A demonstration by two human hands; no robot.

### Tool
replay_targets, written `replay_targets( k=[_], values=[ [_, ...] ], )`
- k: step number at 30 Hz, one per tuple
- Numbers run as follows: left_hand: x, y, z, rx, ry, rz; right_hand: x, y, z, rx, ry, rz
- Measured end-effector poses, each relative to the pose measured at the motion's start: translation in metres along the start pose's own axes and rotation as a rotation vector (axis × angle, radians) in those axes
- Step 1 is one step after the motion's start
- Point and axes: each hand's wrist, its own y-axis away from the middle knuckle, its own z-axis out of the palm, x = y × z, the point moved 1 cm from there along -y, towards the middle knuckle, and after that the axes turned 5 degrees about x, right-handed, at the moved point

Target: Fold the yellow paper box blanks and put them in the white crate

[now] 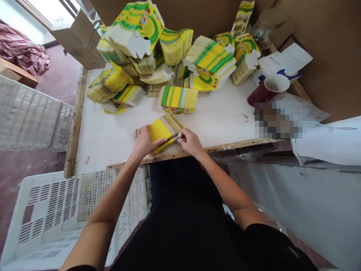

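Observation:
A small stack of flat yellow carton blanks [162, 130] lies at the front edge of the white table [113, 131]. My left hand [143, 141] rests on the stack's left side with the thumb pressing on top. My right hand [190, 141] pinches the stack's right end, fingers closed on the cardboard. Further back, a bundle of yellow and green striped blanks [177, 99] lies alone on the table.
Heaps of yellow-green folded cartons [169, 56] fill the table's back. A dark red cup [266, 90] and papers [284, 60] sit at the right. White plastic crates stand at the left [28, 116] and lower left [64, 214]. Cardboard walls rise behind.

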Motion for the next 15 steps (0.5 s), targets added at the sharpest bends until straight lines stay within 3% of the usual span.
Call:
replay_targets(
  k=[4, 8, 11, 15],
  values=[
    [0.004, 0.002, -0.001, -0.014, -0.019, -0.030, 0.009, 0.010, -0.018, -0.170, -0.080, -0.076],
    [0.009, 0.005, 0.000, 0.009, -0.054, -0.028, 0.017, 0.013, -0.030, -0.333, -0.205, -0.060],
    [0.010, 0.007, 0.002, 0.034, -0.069, -0.031, 0.019, 0.002, -0.031, -0.217, -0.229, -0.069],
    [0.010, 0.008, 0.003, 0.060, -0.071, -0.020, 0.017, -0.016, -0.026, -0.012, 0.049, -0.275]
  ],
)
